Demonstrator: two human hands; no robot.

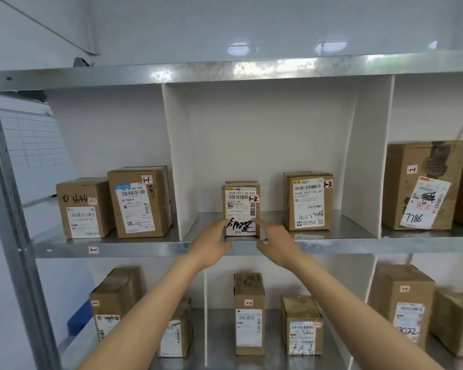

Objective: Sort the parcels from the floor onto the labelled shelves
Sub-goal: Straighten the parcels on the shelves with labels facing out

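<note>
The small parcel (241,204) marked 1-2 stands upright at the near edge of the shelf (145,248), in the middle compartment. It sits between both hands. The left hand (213,243) has fairly straight fingers against its lower left side, and the right hand (277,245) touches its right edge with an outstretched forefinger. Both arms reach forward. Another box (308,201) stands apart to the right, and a white divider (177,161) stands to the left.
</note>
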